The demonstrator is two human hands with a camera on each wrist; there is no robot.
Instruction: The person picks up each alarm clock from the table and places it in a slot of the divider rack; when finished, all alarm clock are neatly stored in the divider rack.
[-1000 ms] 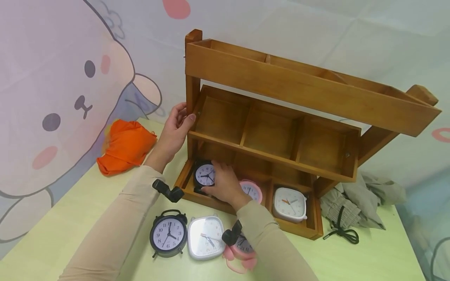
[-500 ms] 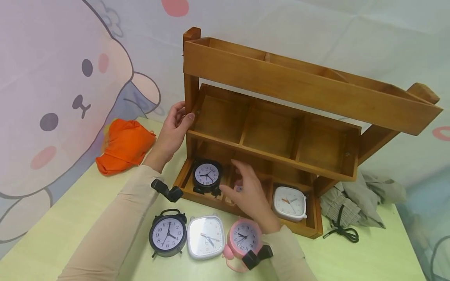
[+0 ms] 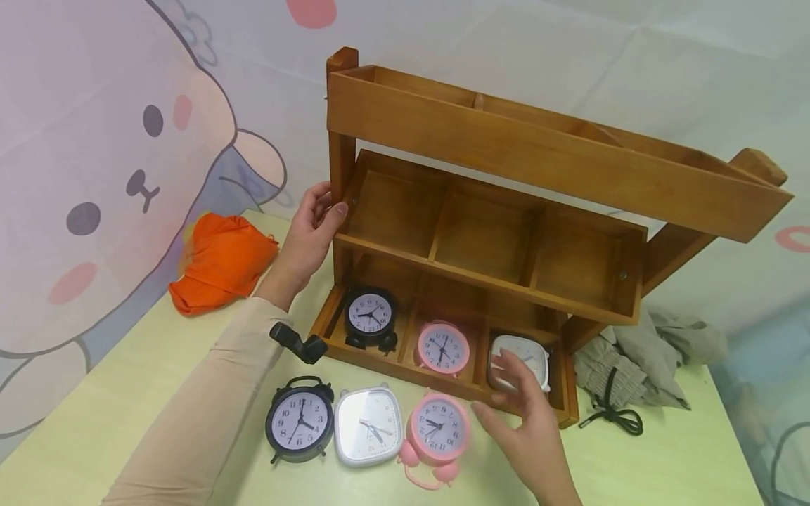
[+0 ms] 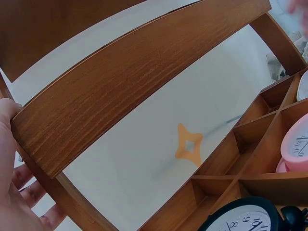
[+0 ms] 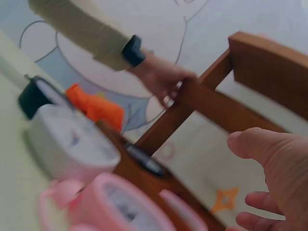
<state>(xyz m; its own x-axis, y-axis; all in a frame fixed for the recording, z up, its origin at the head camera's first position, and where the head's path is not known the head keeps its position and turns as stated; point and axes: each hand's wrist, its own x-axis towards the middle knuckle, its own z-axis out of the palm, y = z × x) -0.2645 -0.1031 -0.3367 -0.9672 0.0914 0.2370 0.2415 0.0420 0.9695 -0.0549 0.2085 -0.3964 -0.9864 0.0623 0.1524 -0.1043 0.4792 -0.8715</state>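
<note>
My left hand [image 3: 308, 235] grips the left side of a three-tier wooden shelf [image 3: 557, 163], thumb in front and fingers behind. Over the bottom tier's right end hangs my right hand [image 3: 530, 432], fingers spread, holding nothing. It partly hides a white alarm clock [image 3: 538, 357] in the right compartment; contact cannot be told. A pink alarm clock [image 3: 443, 348] lies in the middle compartment and a black alarm clock [image 3: 370, 314] in the left one, both with dials upside down or turned. On the table, a black clock [image 3: 299, 424], a white clock [image 3: 368, 429] and a pink clock [image 3: 438, 427] form a row.
Orange cloth [image 3: 224, 260] lies on the table left of the shelf. A grey-green fabric bundle [image 3: 639, 358] with a black cord [image 3: 614, 414] sits at its right end. The middle tier [image 3: 484, 239] has three compartments. A printed cloth backdrop [image 3: 266, 84] hangs behind.
My right hand has let go of the black clock in the left compartment and moved right, past the pink clock, to the white one. My left hand keeps its grip on the shelf.
</note>
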